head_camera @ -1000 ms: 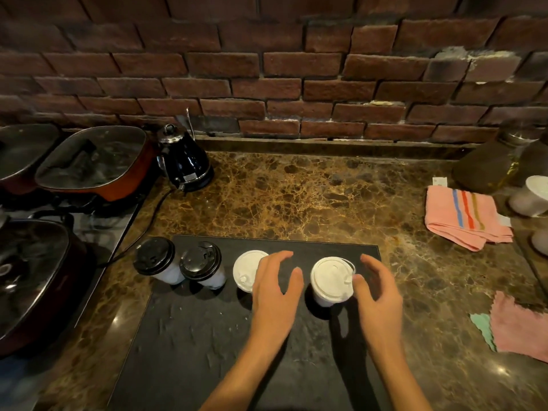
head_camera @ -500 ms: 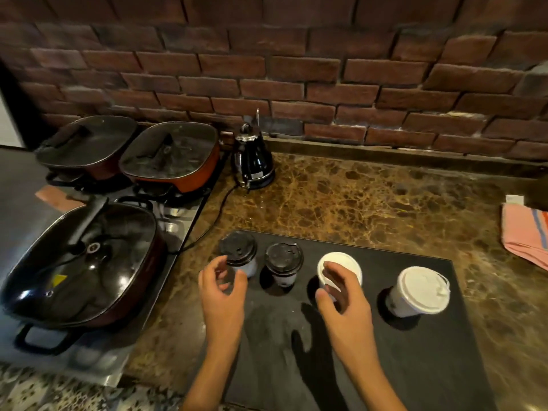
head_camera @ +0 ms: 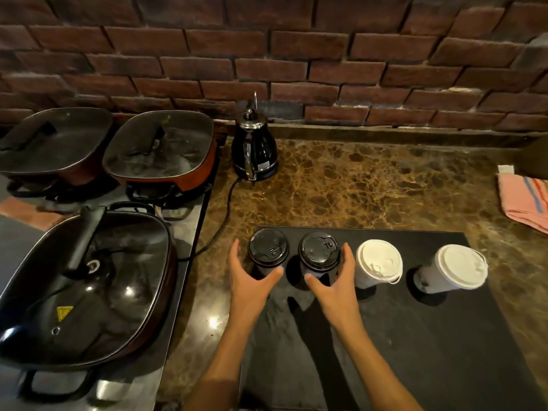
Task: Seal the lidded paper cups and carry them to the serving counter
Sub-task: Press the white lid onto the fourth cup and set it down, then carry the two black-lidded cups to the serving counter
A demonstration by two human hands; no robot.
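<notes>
Four lidded cups stand in a row on a black mat [head_camera: 385, 336] on the marble counter [head_camera: 370, 185]. The left hand [head_camera: 252, 280] cups its spread grip around the far-left black-lidded cup [head_camera: 268, 247]. The right hand [head_camera: 335, 283] does likewise around the second black-lidded cup [head_camera: 319, 250]; contact is unclear. Two white-lidded cups [head_camera: 379, 261] stand to the right. A kettle [head_camera: 254, 149] stands far behind.

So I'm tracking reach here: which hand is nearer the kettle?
Left. The left hand cups the leftmost black-lidded cup, just below the kettle; the right hand sits further right, at the second cup.
</notes>
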